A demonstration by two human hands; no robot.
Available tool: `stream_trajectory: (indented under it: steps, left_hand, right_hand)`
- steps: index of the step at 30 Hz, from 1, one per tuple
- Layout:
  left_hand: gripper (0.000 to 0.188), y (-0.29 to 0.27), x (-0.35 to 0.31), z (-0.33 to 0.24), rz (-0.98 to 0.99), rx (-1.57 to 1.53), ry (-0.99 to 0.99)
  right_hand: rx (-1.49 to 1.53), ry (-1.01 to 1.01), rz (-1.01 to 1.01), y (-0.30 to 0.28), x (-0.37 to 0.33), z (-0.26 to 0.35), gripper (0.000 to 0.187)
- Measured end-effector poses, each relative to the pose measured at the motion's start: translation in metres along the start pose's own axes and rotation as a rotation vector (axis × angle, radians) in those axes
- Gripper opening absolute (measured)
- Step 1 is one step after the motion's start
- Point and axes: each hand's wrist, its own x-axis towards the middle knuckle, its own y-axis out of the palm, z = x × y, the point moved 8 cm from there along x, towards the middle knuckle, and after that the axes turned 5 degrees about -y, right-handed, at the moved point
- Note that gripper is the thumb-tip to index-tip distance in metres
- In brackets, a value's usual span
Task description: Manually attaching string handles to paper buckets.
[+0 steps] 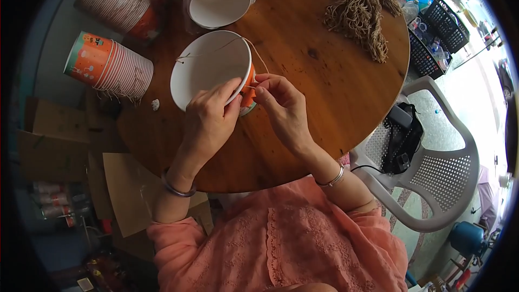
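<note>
A large paper bucket (pixel 201 78), white inside with an orange printed outside, lies tilted on the wooden table with its mouth toward me. My left hand (pixel 210 116) grips its right rim, fingers inside and thumb outside. Beside that rim my right hand (pixel 284 109) is closed, thumb and forefinger pinching a thin tan string (pixel 260 55). The string passes through the bucket's wall, crosses its mouth and has a small knot near the left rim. Exactly where the string runs between my fingertips is partly hidden.
A stack of orange buckets (pixel 111 66) with string ends lies at the left table edge. More wrapped white buckets (pixel 220 2) stand behind. A bundle of tan strings (pixel 363 13) lies at the far right. A grey plastic chair (pixel 443 178) holding a black bag stands right of the table (pixel 319 124).
</note>
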Motion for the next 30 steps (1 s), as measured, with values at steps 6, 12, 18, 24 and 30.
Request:
stream_trajectory:
  steps: [6,12,18,24,30]
  left_hand:
    - [0.028,0.001,0.001,-0.001,0.01,0.014,0.003]
    - [0.018,0.002,0.001,0.0,0.073,0.008,0.016]
    - [0.007,-0.002,-0.008,0.01,0.056,-0.006,-0.002]
    - [0.01,-0.012,-0.017,0.02,-0.116,-0.133,0.0]
    - [0.01,-0.011,-0.012,0.016,-0.078,-0.223,0.112]
  right_hand:
    - [-0.021,0.011,-0.006,0.0,0.0,-0.005,0.01]
    - [-0.192,-0.077,-0.001,0.009,-0.001,0.004,0.007]
    - [-0.379,-0.024,0.176,0.016,-0.009,0.011,0.012]
    - [-1.051,-0.526,0.063,-0.005,0.009,0.079,0.009]
    - [-1.049,-0.96,0.353,0.071,0.023,0.106,0.011]
